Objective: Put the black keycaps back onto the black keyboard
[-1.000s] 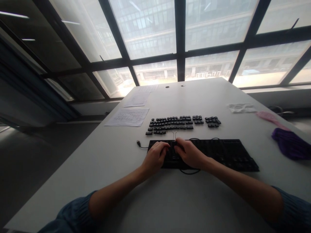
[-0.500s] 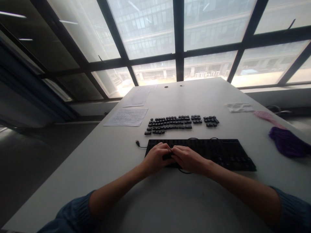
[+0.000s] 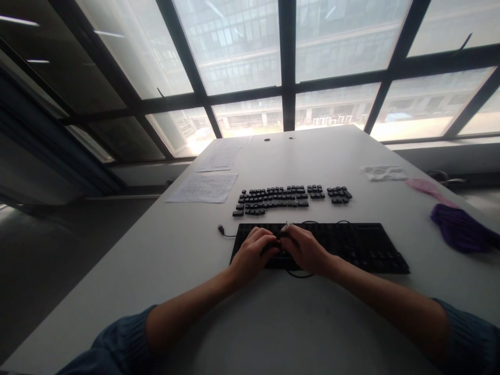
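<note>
Two hands at work on the left end of a stripped keyboard

Both hands meet over the left part of the black keyboard (image 3: 344,247), which lies flat on the white table (image 3: 273,323) with its long side across the person's front. The left hand (image 3: 253,254) rests on the keyboard's left end, fingers curled down onto it. The right hand (image 3: 308,251) sits just beside it, touching or nearly touching, and pinches a small clip-like tool (image 3: 286,229) whose pale metal tip pokes up between the two hands. What exactly the left fingers close on I cannot tell; they are bent tight over the board.

Beyond the keyboard, loose black keycaps (image 3: 287,199) are laid out in neat rows, apart from the board. A cable end (image 3: 222,228) lies just off the keyboard's left corner. Printed sheets (image 3: 203,187) sit farther out to the left. A purple cloth (image 3: 459,229) lies at the right edge, with a pink thing (image 3: 424,185) and a crumpled white wrapper (image 3: 385,172) past it.
</note>
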The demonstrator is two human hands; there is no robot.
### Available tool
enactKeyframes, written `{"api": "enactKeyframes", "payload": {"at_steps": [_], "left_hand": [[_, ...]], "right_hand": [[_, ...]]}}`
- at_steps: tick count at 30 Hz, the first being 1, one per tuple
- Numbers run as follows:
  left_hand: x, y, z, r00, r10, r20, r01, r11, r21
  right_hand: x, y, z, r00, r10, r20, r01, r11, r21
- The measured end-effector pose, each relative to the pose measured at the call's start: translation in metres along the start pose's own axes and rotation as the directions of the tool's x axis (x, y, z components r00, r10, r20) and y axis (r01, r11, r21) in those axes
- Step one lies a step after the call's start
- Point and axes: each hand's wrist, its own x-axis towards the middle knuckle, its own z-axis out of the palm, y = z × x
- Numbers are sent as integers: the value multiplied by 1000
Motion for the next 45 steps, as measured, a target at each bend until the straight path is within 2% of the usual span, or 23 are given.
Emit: {"api": "enactKeyframes", "payload": {"at_steps": [3,6,11,14,17,20,22,24,26,28,30,33,36,41,45], "left_hand": [[-2,-1,0,997,51,-62,-49,998,35],[-2,1,0,994,79,-78,-73,994,82],[2,8,-7,981,192,19,-189,936,298],[3,13,-9,975,219,38,-217,901,376],[2,18,-9,966,252,51,-253,890,379],[3,18,-12,963,270,18,-262,916,302],[11,12,-18,977,208,-46,-190,948,256],[28,-1,-25,990,79,-114,-48,967,251],[50,-19,-30,985,-68,-161,111,954,279],[73,-39,-29,971,-172,-163,216,927,306],[91,-57,-22,958,-263,-118,287,902,323],[102,-74,-8,939,-338,-61,337,875,349],[100,-82,0,929,-370,-24,353,862,365],[94,-87,2,926,-377,0,349,858,378],[94,-87,-2,927,-375,0,348,858,378]], "right_hand": [[1,-1,1,997,72,-2,-72,997,-4],[2,-1,1,992,126,30,-127,992,15],[4,1,0,987,156,24,-157,986,54],[4,1,-1,987,157,23,-158,982,101],[4,0,0,988,154,12,-154,977,146],[5,1,0,983,180,-25,-174,971,166],[6,2,1,974,220,-59,-204,958,200],[8,4,2,965,251,-82,-225,944,241],[9,6,3,962,258,-91,-227,938,263],[9,7,4,961,258,-97,-225,938,262],[9,9,4,960,261,-98,-231,941,247],[9,9,4,961,261,-94,-235,945,228],[9,6,3,964,253,-82,-230,948,221],[7,0,0,981,191,-27,-184,968,169],[6,0,1,980,193,-50,-179,962,206]]}}
